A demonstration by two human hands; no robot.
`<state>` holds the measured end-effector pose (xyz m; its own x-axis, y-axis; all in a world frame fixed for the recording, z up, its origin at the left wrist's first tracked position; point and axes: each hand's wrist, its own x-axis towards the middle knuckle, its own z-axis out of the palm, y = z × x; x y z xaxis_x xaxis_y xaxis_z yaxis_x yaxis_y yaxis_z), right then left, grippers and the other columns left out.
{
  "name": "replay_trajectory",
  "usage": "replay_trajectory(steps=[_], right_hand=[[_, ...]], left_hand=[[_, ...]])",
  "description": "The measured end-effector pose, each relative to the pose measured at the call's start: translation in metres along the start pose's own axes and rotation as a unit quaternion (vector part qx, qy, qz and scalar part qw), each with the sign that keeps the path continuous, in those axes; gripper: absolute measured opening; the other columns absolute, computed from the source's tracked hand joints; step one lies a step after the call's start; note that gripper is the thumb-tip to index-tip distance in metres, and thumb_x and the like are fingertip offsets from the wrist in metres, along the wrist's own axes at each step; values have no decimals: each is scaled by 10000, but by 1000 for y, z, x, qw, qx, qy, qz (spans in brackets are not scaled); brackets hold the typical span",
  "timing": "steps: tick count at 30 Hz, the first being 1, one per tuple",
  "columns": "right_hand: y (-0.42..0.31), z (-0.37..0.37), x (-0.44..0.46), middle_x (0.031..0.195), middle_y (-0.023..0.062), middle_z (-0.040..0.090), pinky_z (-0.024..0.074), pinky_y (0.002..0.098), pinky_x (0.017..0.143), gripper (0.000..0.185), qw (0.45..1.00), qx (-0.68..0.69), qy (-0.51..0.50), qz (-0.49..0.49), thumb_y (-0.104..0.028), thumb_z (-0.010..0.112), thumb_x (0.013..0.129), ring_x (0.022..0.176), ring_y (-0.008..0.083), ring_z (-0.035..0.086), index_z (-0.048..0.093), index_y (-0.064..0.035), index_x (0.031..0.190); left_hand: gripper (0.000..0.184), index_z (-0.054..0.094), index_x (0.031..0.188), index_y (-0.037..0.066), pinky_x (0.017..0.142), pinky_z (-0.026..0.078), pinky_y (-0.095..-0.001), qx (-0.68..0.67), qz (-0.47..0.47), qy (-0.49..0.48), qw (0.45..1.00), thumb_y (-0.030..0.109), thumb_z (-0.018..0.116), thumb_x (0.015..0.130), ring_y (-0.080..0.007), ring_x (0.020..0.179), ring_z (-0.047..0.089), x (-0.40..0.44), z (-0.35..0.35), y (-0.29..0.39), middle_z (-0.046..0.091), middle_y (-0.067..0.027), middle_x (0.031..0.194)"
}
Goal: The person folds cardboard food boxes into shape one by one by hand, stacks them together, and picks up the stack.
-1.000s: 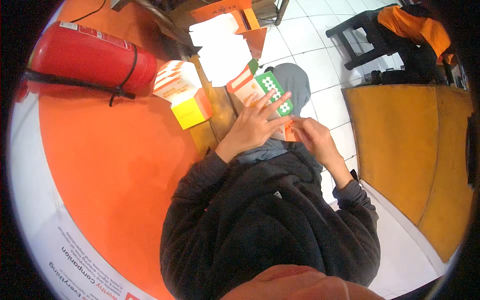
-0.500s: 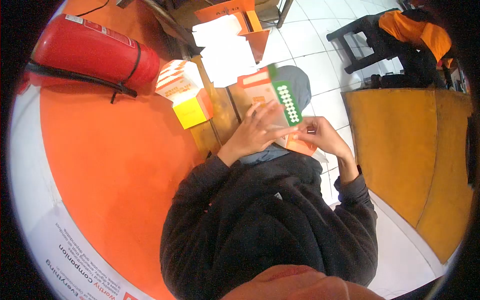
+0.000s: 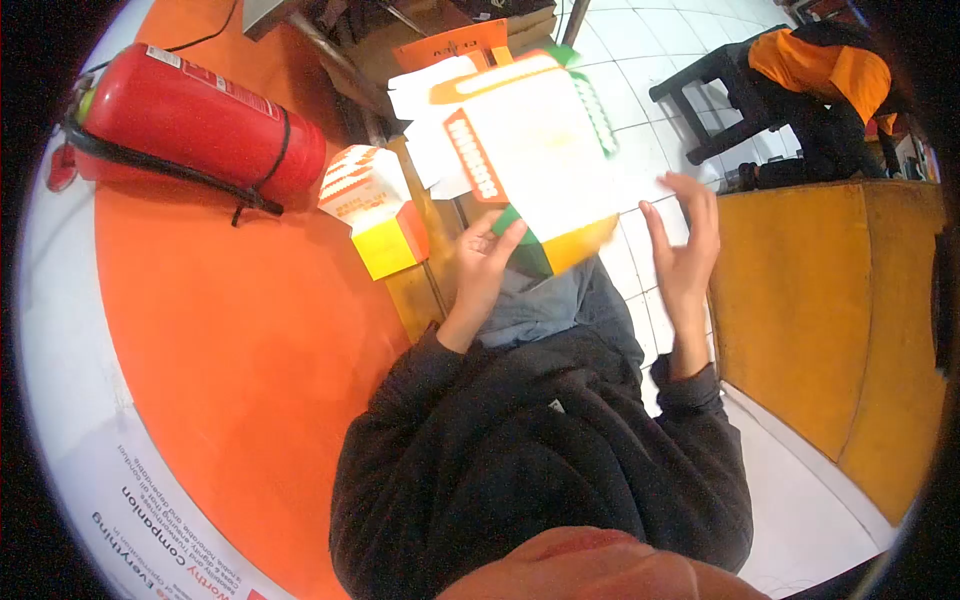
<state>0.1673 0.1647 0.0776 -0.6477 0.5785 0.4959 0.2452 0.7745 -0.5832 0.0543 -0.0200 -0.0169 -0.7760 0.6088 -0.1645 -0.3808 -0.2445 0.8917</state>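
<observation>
My left hand [image 3: 482,262] pinches the lower left corner of a printed carton [image 3: 553,160] by a green flap. The carton is raised above my lap, with its bright white face toward the camera and green, orange and yellow edges; its right side is blurred. To the right of it my right hand [image 3: 686,240] is apart from the carton, thumb and fingers spread, holding nothing. Behind the carton lie white flattened card pieces [image 3: 425,128], partly covered. A partly folded box [image 3: 388,238] with a yellow panel rests on the wooden bench [image 3: 412,300] at the left.
A red fire extinguisher [image 3: 200,125] lies on the orange surface [image 3: 240,330] at the left. An orange box [image 3: 455,45] is at the top. A black stool [image 3: 710,85] with orange cloth [image 3: 820,70] stands at the upper right, above a wooden cabinet [image 3: 795,310].
The carton has been lifted and turned, now showing its white face. My right hand has let go of it and moved right. My left hand has shifted to its lower corner.
</observation>
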Motion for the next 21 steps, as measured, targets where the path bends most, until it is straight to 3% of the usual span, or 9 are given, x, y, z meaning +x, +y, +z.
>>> replay_trajectory(steps=[2,4,7,11,12,14,17,20,21], right_hand=[[-14,11,-21,1017,139,634,486,358,838,195,994,93,-42,-29,-34,735,746,977,292,613,641,-20,916],[-36,31,-40,1200,154,573,478,408,936,305,977,150,-146,-41,-91,770,726,1107,319,577,618,-32,984],[-34,57,-51,1301,162,512,447,448,1001,374,982,119,-103,-108,-117,777,719,1198,347,524,602,-28,1038],[-26,59,-45,1248,191,574,467,453,989,334,966,107,-75,-224,-43,735,747,1179,363,550,627,11,1058],[-30,57,-39,1157,186,631,501,417,945,299,965,112,-75,-227,8,695,772,1117,340,600,637,23,1064],[-24,61,-39,1140,179,640,510,394,923,297,968,162,-55,-182,22,684,779,1092,321,617,634,25,1071],[-29,66,-29,1080,173,662,532,362,860,272,971,177,-29,-158,42,675,786,1023,303,651,634,30,1055],[-48,76,-23,1042,165,673,535,360,840,246,971,184,-19,-153,44,673,791,998,302,657,635,32,1034],[-51,79,-22,1034,162,675,536,357,833,235,970,186,-15,-157,40,675,792,987,301,659,636,33,1023]], left_hand=[[284,584,1141,-48,879,459,-251,-27,16,49,998,75,640,892,-115,978,602,-1,17,10,649,-74,1076],[358,539,1204,-51,895,461,-273,-61,7,47,997,38,648,875,-142,1028,592,-6,29,16,625,-90,1130],[437,472,1268,-51,914,458,-290,-137,18,96,986,17,642,871,-160,1075,573,-13,47,32,580,-105,1208],[464,440,1284,-44,897,478,-298,-108,34,103,988,3,642,868,-176,1082,576,-8,26,32,547,-130,1242],[427,459,1253,-45,872,486,-298,-55,80,121,988,6,642,870,-172,1051,586,-3,21,33,562,-127,1210],[354,496,1190,-47,823,503,-297,52,172,156,971,14,643,874,-163,989,605,6,12,35,592,-120,1147],[228,543,1065,-46,756,503,-289,95,158,182,966,39,649,881,-139,889,603,7,8,36,622,-89,1006],[166,570,973,-43,725,481,-283,431,228,157,859,71,654,887,-120,831,576,-9,27,59,614,-69,892],[170,577,973,-40,725,479,-286,332,210,181,902,79,659,884,-124,829,578,-8,26,52,615,-67,895]])
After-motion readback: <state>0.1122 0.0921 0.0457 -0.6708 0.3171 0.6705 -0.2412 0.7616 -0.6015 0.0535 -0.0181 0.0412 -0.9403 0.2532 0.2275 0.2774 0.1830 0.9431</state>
